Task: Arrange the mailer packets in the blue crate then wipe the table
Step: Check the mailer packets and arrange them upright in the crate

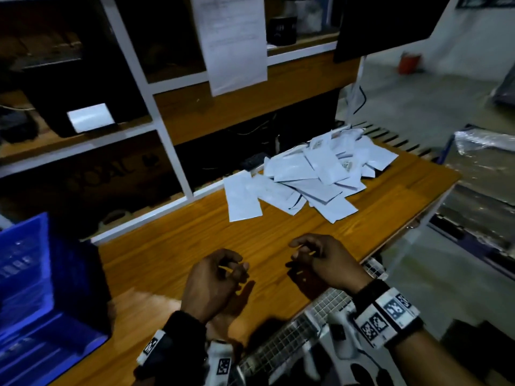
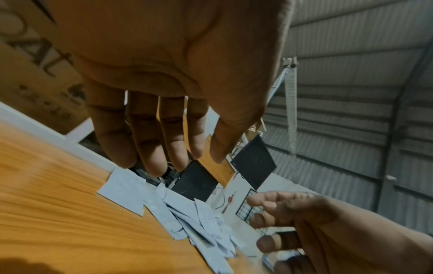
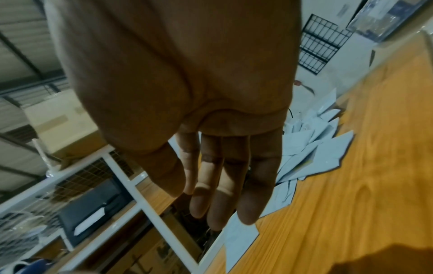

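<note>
Plainly nothing is packed yet; the mailer packets (image 1: 312, 174) lie in a loose, overlapping heap at the far right of the wooden surface (image 1: 195, 240), well apart from the blue crate (image 1: 41, 288) standing at its near left edge; one packet (image 1: 242, 196) lies flat and nearly alone at the heap's left side; both hands hover above the bare wood between crate and heap, the left hand (image 1: 211, 282) and the right hand (image 1: 326, 260) each with a slack, empty grip, fingers loosely curled in the head view and hanging nearly straight in the wrist views; the packets look thin, light, limp and probably slick, so they should slide over one another and sag if lifted by a corner; better to gather several together and pinch them along a long edge, or scoop from beneath with flat fingers.
</note>
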`<state>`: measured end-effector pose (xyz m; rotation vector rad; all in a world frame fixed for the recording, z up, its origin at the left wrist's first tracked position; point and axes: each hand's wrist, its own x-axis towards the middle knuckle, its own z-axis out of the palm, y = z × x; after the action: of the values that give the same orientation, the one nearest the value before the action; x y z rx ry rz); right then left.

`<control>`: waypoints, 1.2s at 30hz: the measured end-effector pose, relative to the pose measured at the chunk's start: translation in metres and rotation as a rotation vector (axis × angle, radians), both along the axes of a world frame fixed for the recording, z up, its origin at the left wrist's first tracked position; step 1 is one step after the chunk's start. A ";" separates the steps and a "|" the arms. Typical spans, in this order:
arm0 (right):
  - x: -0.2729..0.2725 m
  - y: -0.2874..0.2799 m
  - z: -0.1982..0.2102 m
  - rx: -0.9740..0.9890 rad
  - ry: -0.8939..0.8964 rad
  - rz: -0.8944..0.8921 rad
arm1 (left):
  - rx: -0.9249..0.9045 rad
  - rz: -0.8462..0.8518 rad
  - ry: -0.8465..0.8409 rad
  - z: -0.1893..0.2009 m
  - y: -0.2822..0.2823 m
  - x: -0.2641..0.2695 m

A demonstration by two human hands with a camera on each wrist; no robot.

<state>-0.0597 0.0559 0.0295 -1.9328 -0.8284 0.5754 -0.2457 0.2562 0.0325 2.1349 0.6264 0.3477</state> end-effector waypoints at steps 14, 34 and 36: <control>0.174 0.095 -0.013 -0.217 -0.089 0.050 | -0.004 0.263 0.009 -0.082 0.117 0.207; 0.283 0.224 -0.101 -0.565 -0.293 0.257 | 0.111 0.559 0.539 -0.095 0.065 0.231; 0.283 0.223 -0.104 -0.553 -0.228 0.276 | 0.055 0.567 0.675 -0.096 0.071 0.247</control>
<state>0.2237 0.2790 -0.0741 -2.4353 -1.1854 0.8243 0.0015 0.3273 -0.0634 2.0788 1.6333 -0.0786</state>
